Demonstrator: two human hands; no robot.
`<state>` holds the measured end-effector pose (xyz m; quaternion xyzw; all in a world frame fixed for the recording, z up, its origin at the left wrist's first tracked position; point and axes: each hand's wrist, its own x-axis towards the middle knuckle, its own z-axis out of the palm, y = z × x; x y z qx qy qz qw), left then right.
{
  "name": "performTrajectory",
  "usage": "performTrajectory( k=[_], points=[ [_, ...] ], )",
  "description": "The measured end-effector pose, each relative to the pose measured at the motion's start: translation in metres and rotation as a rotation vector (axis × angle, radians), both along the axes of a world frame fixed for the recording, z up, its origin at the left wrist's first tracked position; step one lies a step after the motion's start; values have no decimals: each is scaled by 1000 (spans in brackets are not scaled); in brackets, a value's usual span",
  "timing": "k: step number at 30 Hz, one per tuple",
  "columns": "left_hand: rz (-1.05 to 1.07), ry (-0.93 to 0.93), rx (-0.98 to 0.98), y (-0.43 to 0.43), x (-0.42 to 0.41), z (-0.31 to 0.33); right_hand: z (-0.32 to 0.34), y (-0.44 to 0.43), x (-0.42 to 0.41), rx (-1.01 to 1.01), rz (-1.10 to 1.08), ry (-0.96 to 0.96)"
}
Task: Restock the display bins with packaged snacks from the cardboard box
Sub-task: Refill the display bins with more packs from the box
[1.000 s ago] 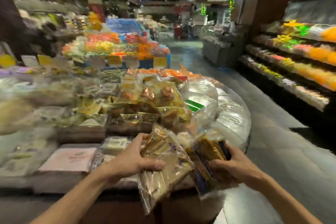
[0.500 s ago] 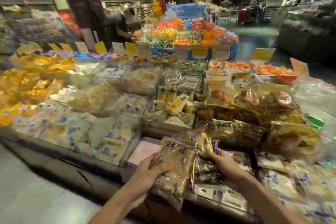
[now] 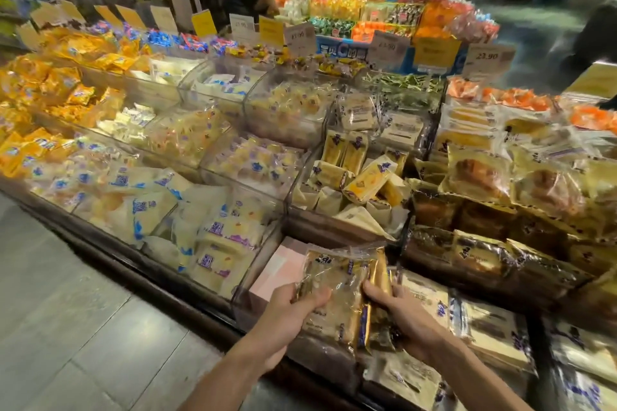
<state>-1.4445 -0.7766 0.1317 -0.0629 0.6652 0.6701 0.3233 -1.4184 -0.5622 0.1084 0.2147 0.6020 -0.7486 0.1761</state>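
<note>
At the far left of the tiered snack display, shiny orange-and-yellow foil packets (image 3: 50,87) are piled high. Next to them lie heaps of soft white wrappers printed in blue (image 3: 147,210). Just right of those, a flat pale pink box (image 3: 277,272) lies in the bottom of a clear plastic front bin (image 3: 245,302). Over that bin's right side the left hand (image 3: 297,307) grips a clear-and-gold cellophane snack packet (image 3: 337,277), thumb across its face and fingers beneath. Touching it on the right, narrower gold-and-blue wrapped snack packets (image 3: 380,269) stand on edge, and the right hand (image 3: 404,314) clasps them with fingers curled round their side. Both hands hold this bundle low at the display's front edge, just beside flat cream-labelled packets (image 3: 430,297). Farther right, dark brown breads in gold-trimmed clear wrappers (image 3: 480,253) are stacked in rows. Behind them stands a white price card reading 23.90 (image 3: 489,58).
</note>
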Motion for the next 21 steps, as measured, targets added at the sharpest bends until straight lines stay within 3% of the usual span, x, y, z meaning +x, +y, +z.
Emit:
performTrajectory(
  k=[7, 11, 13, 17, 21],
  points=[
    [235, -169, 102, 3, -59, -5, -17, 24, -47, -128, -35, -101],
    [165, 28, -104, -10, -93, -9, -24, 34, -58, -97, -118, -89],
    [128, 157, -331, -23, -114, -17, -26, 40, -61, -68, -157, -94],
    [-424, 465, -928, -33, -167, -49, -31, 48, -61, -24, -250, -115],
    [-929, 670, -1079, -12, -214, -85, -35, 35, -55, 13, -359, -108]
  ],
)
